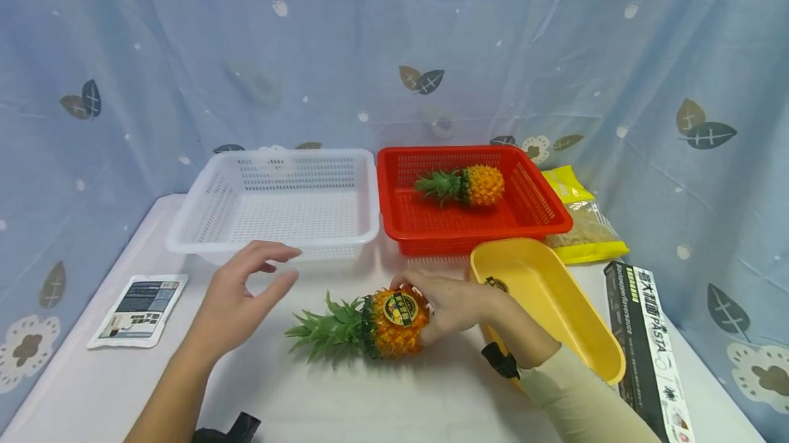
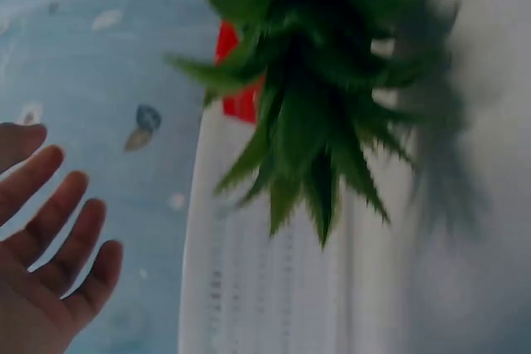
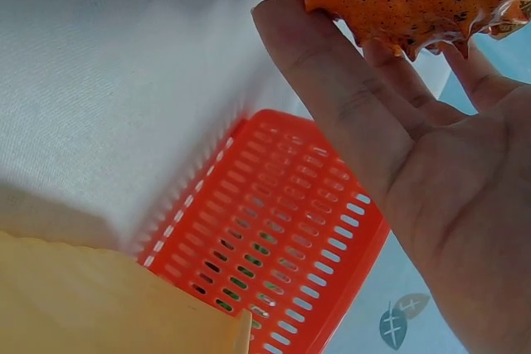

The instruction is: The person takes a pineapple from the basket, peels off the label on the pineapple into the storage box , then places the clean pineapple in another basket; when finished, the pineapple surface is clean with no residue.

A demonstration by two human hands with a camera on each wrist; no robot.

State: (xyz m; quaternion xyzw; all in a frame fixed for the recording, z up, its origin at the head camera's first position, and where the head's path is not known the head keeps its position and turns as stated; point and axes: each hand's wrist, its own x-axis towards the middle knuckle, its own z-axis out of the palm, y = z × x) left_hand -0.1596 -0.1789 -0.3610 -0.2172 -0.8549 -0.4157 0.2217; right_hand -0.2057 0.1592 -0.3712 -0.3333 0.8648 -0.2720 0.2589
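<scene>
Far left of the red basket [image 1: 425,222] and nearer the person, a white packet [image 1: 138,311] lies flat on the table [image 1: 394,405]. Next comes the left hand [image 1: 233,302], holding nothing, thumb and fingers apart, in front of the white basket [image 1: 296,213], the red basket's left neighbour. Should it reach forward low, it could knock the white basket's front rim.

The pineapple [image 1: 394,340] is in front of the red basket, on its side, leaves [image 1: 327,330] pointing left. The right hand [image 1: 453,302] is clamped on its leafless end. Because that hold sits all at one end, the leafy end may sag or the fruit twist loose if this hand alone bears the weight; the knobbly, shiny skin could add to the slip. Carried low toward the red basket, the leaves might snag a rim.

Inside the red basket, right of its middle, a second pineapple [image 1: 487,186] lies on its side; a careless bump could roll it. In front of the red basket's right half stands a yellow tub [image 1: 557,306]; the right forearm [image 1: 527,330] crosses its edge, so a low sweep could shove it toward the black box [image 1: 644,354], right of the red basket and nearer the person.
</scene>
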